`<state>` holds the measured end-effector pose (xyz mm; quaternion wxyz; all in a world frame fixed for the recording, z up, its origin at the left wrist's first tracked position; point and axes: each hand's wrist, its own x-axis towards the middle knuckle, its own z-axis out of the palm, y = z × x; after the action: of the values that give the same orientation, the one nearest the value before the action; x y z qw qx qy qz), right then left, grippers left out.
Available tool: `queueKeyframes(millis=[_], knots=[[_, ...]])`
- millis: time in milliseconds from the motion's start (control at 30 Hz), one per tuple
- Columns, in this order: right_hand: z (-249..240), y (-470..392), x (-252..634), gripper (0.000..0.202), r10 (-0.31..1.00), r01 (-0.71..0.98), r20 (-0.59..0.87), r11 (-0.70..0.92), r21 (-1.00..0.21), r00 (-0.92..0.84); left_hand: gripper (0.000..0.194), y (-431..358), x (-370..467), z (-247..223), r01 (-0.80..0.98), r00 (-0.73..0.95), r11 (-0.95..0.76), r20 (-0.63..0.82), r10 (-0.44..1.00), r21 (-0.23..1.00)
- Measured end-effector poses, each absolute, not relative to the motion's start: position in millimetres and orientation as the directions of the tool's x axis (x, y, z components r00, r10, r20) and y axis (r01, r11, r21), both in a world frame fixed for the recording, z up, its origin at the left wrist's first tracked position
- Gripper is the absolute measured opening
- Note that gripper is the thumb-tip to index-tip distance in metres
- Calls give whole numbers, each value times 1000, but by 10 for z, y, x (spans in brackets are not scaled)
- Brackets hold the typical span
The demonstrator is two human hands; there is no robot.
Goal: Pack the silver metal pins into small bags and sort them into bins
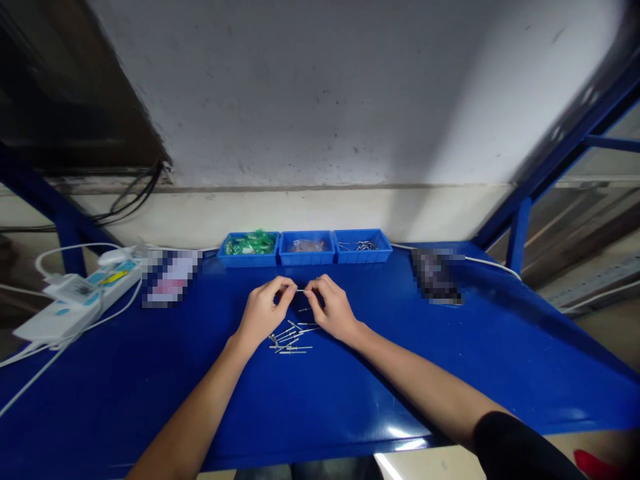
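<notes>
Between my two hands is a thin silvery blind rivet (301, 290), held level just above the blue table. My left hand (267, 308) pinches its left end with thumb and fingertips. The other end sits in the pinch of my right hand (333, 309). A loose pile of similar blind rivets (289, 339) lies on the table below and between the hands, pointing in various directions. One single rivet (305, 309) lies a little apart, nearer the held one. Both fingertip grips partly cover the held rivet.
Three blue bins stand along the back: the left bin (250, 261) with green packets, the middle bin (307, 258) with small clear or pale pieces, the right bin (365, 256) with rivet-like pins. A white power strip (55, 319) with cables lies left. Blurred-out items flank the bins.
</notes>
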<state>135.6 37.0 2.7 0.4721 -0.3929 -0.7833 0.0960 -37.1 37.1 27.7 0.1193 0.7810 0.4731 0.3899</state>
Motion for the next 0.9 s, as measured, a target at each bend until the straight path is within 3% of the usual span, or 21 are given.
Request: queueKeyframes(millis=[200, 433, 600, 900], knots=[[25, 372, 1363, 15, 713, 544, 665, 657, -522, -222, 12, 348, -337, 302, 694, 269, -572, 579, 770, 437], [56, 351, 1382, 14, 683, 537, 679, 692, -483, -270, 36, 352, -332, 339, 707, 311, -564, 529, 790, 427], [64, 358, 1412, 19, 672, 564, 706, 680, -469, -224, 15, 340, -341, 350, 636, 319, -616, 569, 758, 465], [87, 329, 1416, 16, 668, 601, 693, 680, -419, -271, 24, 340, -338, 362, 656, 320, -619, 585, 746, 431]])
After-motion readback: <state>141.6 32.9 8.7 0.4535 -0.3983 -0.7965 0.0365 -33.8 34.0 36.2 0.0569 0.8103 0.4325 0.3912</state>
